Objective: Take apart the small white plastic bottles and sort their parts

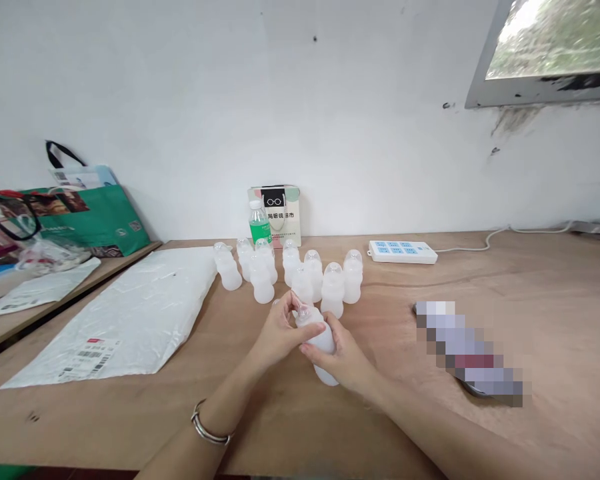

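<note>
Near the front middle of the table, a white baby bottle (325, 343) is tilted, its clear nipple end pointing up and to the left. My left hand (283, 330) is closed round its upper part, fingers at the neck and thumb across the front. Wrapped round the bottle's body from the right is my right hand (345, 353). Several more white baby bottles (263, 280) with clear domed caps stand just beyond my hands, among them one baby bottle (333, 293) close behind the right hand.
A white plastic mailing bag (130, 313) lies flat at left. Behind the bottles stand a green-labelled water bottle (259, 223) and a paper bag (287, 227). A power strip (403, 252) sits at the back right, a pixelated object (467, 353) at right. A green bag (95, 217) leans left.
</note>
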